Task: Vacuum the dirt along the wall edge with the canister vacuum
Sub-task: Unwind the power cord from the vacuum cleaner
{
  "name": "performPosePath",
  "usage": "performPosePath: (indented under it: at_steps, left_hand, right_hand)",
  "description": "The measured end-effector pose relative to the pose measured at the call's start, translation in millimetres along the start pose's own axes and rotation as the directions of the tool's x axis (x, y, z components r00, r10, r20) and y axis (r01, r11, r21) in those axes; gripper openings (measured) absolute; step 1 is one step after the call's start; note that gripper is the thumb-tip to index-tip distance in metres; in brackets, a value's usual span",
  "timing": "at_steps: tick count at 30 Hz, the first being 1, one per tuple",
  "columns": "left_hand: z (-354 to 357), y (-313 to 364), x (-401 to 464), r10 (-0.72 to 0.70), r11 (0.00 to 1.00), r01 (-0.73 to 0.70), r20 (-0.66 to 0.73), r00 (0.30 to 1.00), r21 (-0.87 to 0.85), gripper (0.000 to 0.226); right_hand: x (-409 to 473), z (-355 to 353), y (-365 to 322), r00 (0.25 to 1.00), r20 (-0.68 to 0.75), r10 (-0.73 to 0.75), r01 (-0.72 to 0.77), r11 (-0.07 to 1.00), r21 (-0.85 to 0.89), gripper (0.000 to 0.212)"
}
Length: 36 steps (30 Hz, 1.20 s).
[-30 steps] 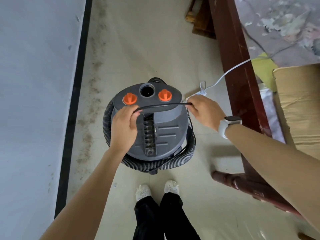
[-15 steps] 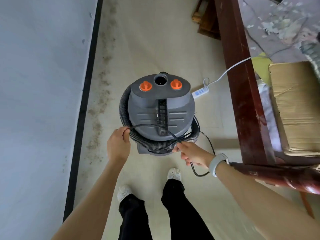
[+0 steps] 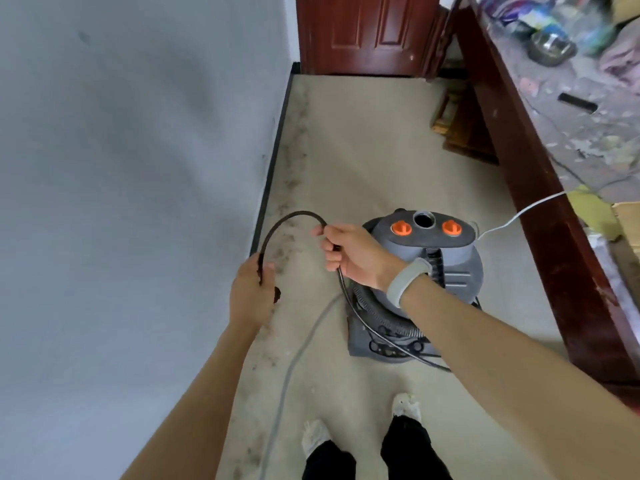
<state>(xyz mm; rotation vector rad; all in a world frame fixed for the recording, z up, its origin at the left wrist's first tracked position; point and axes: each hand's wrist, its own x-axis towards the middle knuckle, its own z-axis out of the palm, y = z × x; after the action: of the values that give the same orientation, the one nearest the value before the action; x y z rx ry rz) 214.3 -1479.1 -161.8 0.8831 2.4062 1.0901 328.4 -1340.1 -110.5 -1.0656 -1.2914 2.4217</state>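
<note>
Head view: the vacuum [image 3: 433,268] stands on the floor [image 3: 363,150] right of centre, a grey canister with two orange knobs [image 3: 401,229] and an open round port between them on its lid; what is inside the canister cannot be seen; a ribbed hose [image 3: 374,310] is coiled round its lower body, touching it. A black cord [image 3: 277,225] arches between the two hands in mid-frame; the left hand [image 3: 254,292] at centre left has its fingers curled round one end, a dark plug end poking out just below the fist; the right hand [image 3: 349,256], wearing a pale wristband [image 3: 407,282], crosses in front of the vacuum with thumb and fingers closed around the cord; from that grip the cord runs down and right, over the hose and round the canister's base. Dirt [image 3: 294,168] lies in a dark speckled strip along the black skirting of the wall [image 3: 138,168], from upper centre down to the lower left, just beside the left hand. A white cable [image 3: 519,213] comes off the wooden table [image 3: 512,140] at right towards the vacuum; a metal bowl [image 3: 552,46] sits on the table top at upper right, its contents too blurred to tell; a red-brown door [image 3: 363,32] closes the top centre; two feet in pale slippers [image 3: 407,405] stand at the bottom edge.
</note>
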Motion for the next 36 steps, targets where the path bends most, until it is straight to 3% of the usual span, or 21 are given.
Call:
performPosePath:
  at_steps: [4,7,11,17,22,26,29,36]
  left_hand:
    - [-44.1,10.5,31.6,0.045,0.99,-0.043,0.011,0.999,-0.137,0.01]
    - [-57.3,19.4,45.7,0.001,0.992,0.022,0.176,0.984,-0.126,0.037]
    - [-52.3,32.2,63.4,0.045,0.964,0.064,0.396,0.917,-0.257,0.051]
    - [-31.5,56.2,144.1,0.132,0.975,-0.065,0.318,0.939,-0.214,0.05]
    - [10.8,85.0,247.9,0.156,0.987,-0.125,0.416,0.896,-0.102,0.028]
    - [57.0,124.5,352.7,0.174,0.985,-0.159,0.506,0.845,-0.074,0.013]
    - [84.3,158.6,426.9,0.223,0.968,-0.251,0.474,0.852,-0.004,0.015]
    - [130.9,218.6,539.6,0.398,0.823,-0.537,0.483,0.78,0.188,0.023]
  right_hand:
    - [21.6,53.5,-38.5,0.995,0.007,-0.104,0.103,0.993,0.053,0.029]
    - [33.7,72.2,-61.4,0.993,-0.01,-0.121,0.121,0.992,0.047,0.026]
    - [59.2,88.5,-97.6,0.988,0.002,-0.155,0.155,0.988,0.012,0.018]
    - [115.1,72.9,-137.1,0.973,-0.01,-0.229,0.229,0.97,0.08,0.017]
    - [187.6,16.5,-186.4,0.971,-0.123,-0.206,0.227,0.954,0.194,0.015]
    - [266.2,-48.5,-245.7,0.966,-0.24,-0.098,0.202,0.866,0.458,0.019]
    - [317.7,-101.7,-291.7,0.95,-0.313,-0.007,0.216,0.738,0.64,0.026]
    - [374.3,-213.6,-356.5,0.833,-0.545,0.092,0.384,0.613,0.69,0.022]
